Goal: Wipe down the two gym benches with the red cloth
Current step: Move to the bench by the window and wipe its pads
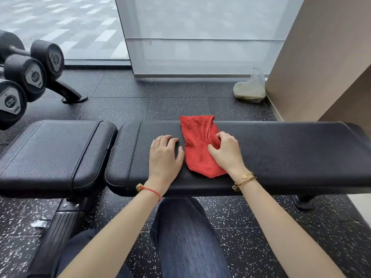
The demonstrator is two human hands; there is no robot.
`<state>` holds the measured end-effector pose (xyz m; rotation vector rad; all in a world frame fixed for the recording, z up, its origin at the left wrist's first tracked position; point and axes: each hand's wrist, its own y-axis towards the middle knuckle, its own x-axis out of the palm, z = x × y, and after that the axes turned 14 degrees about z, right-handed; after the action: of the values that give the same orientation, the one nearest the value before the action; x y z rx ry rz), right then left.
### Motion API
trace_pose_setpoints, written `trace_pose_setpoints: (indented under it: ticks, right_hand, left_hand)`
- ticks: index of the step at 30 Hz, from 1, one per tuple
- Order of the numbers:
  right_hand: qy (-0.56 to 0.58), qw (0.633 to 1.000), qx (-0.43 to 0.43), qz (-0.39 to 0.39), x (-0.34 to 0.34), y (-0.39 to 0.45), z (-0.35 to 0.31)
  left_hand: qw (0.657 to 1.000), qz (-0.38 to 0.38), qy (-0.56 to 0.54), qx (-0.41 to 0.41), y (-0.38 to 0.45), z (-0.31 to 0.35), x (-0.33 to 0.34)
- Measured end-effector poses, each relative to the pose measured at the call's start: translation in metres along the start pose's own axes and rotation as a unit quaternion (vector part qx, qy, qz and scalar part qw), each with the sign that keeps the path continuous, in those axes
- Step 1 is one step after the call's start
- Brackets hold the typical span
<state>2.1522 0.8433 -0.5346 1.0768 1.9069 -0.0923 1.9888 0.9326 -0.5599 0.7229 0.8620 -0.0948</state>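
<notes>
Wiping step, long bench pad.
Right hand pinches the red cloth; left hand, beside the cloth, rests open. Next: sweep along the pad.

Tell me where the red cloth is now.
The red cloth lies mid-frame on the long black bench, bunched under the right hand, just right of the left hand.

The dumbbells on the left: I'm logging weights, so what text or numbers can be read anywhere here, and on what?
Round black dumbbell, nearest end plate: "52.5".
Middle end plate: digits too blurred to read.
Farthest end plate: seems "50", uncertain.
Small print on the plates: unreadable.
Nothing else carries text.
</notes>
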Motion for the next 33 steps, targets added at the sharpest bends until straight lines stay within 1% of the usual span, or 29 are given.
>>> trace_pose_setpoints:
  ticks: [5, 8, 11, 13, 16, 18, 21, 24, 27, 30, 33]
  right_hand:
    - [0.092, 0.994, 0.059, -0.022, 0.000, 0.003, -0.013]
    - [0.124, 0.985, 0.110, -0.047, 0.003, 0.006, -0.018]
    - [0.162, 0.972, 0.157, -0.068, 0.006, 0.005, -0.019]
    - [0.220, 0.953, 0.194, -0.079, 0.008, 0.002, -0.018]
    - [0.305, 0.909, 0.264, -0.100, 0.005, -0.002, -0.019]
    - [0.333, 0.880, 0.319, -0.117, -0.001, -0.004, -0.028]
    - [0.349, 0.842, 0.390, -0.132, -0.019, -0.006, -0.049]
    - [0.347, 0.823, 0.424, -0.148, -0.045, -0.010, -0.074]
    - [0.342, 0.818, 0.431, -0.165, -0.081, -0.015, -0.104]
    - [0.336, 0.822, 0.419, -0.191, -0.130, -0.022, -0.142]
    - [0.346, 0.817, 0.410, -0.213, -0.195, -0.032, -0.187]
  left_hand:
    - [0.999, -0.015, 0.035, 0.002, 0.001, -0.015, -0.009]
    - [0.999, -0.017, 0.035, 0.002, 0.001, -0.018, -0.010]
    - [1.000, -0.002, 0.023, -0.003, 0.000, -0.019, -0.007]
    - [1.000, 0.012, 0.015, -0.008, -0.001, -0.022, -0.003]
    - [1.000, 0.013, 0.003, -0.015, -0.002, -0.026, -0.002]
    - [1.000, -0.006, -0.005, -0.025, -0.001, -0.025, -0.006]
    - [0.996, -0.058, -0.024, -0.059, 0.004, -0.017, -0.024]
    - [0.993, -0.085, -0.018, -0.076, 0.009, -0.009, -0.064]
    - [0.993, -0.091, 0.000, -0.079, 0.010, 0.003, -0.124]
    - [0.989, -0.096, 0.011, -0.109, 0.018, 0.021, -0.198]
    - [0.984, -0.113, 0.009, -0.135, 0.027, 0.050, -0.284]
